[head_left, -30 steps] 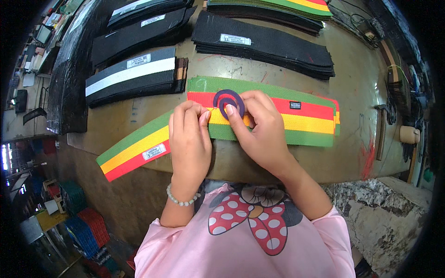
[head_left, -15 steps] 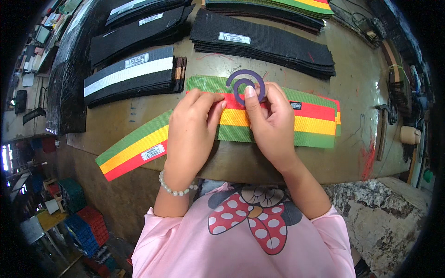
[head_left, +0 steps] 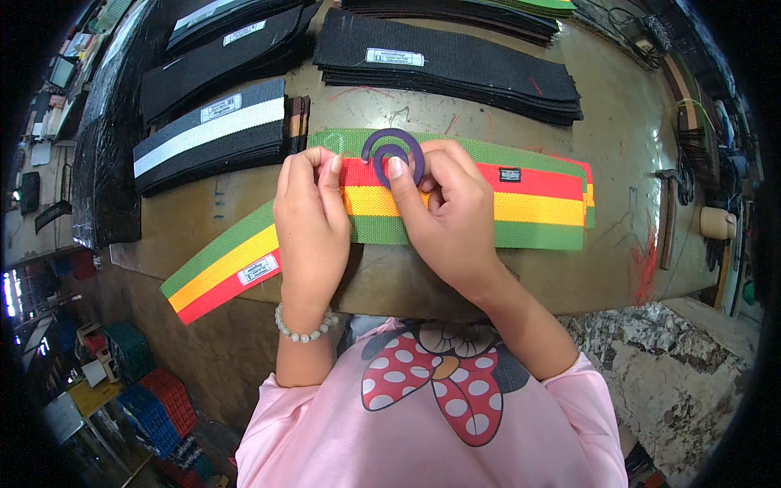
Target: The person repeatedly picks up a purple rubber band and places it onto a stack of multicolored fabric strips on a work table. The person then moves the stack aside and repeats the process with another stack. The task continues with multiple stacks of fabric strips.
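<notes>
My right hand [head_left: 447, 207] is closed on a flat purple spiral piece [head_left: 413, 159], thumb on its inner coil, over a green, red and yellow webbing strap [head_left: 529, 207] with a small black label. My left hand [head_left: 313, 220] is pinched just left of the spiral, at the strap's upper part; what its fingertips hold is too small to make out. A second striped strap [head_left: 215, 264] with a pale label slants down to the left, partly behind my left hand. A beaded bracelet [head_left: 305, 332] is on my left wrist.
Stacks of black webbing [head_left: 447, 77] and black-and-white webbing [head_left: 207, 138] lie across the back of the worktable [head_left: 618, 260]. A long dark block [head_left: 102, 179] runs along the left. A beige roll [head_left: 716, 221], dark straps and cords are at the right edge.
The purple spiral in my right hand rose half a second ago and has since come down and left. My left hand's fingertips have also moved left, its thumb more upright. The view shifted slightly.
</notes>
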Demonstrator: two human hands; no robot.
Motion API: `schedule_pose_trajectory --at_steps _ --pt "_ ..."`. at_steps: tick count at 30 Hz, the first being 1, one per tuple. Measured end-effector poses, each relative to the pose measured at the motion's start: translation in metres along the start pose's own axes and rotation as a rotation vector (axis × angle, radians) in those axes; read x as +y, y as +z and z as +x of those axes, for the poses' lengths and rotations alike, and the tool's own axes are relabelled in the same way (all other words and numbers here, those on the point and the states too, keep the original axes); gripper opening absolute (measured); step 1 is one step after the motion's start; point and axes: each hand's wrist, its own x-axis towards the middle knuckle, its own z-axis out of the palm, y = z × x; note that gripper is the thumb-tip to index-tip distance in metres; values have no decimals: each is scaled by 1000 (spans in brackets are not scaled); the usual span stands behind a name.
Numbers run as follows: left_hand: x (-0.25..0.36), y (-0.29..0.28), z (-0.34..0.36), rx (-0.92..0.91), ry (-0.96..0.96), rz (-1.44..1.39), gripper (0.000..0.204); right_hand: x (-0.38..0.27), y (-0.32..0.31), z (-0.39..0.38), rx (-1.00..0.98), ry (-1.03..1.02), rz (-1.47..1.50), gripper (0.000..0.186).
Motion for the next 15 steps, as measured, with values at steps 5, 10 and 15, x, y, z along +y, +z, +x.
schedule_pose_trajectory --at_steps 5,10,15 --pt "-4 0 0 -11 11 -25 15 1 7 2 1 -138 -133 19" --pt "-7 -1 2 2 -157 -200 17 -3 -1 4 -15 52 -31 18" --pt "-8 3 3 34 -177 -321 18 0 2 8 13 -24 -75 19"
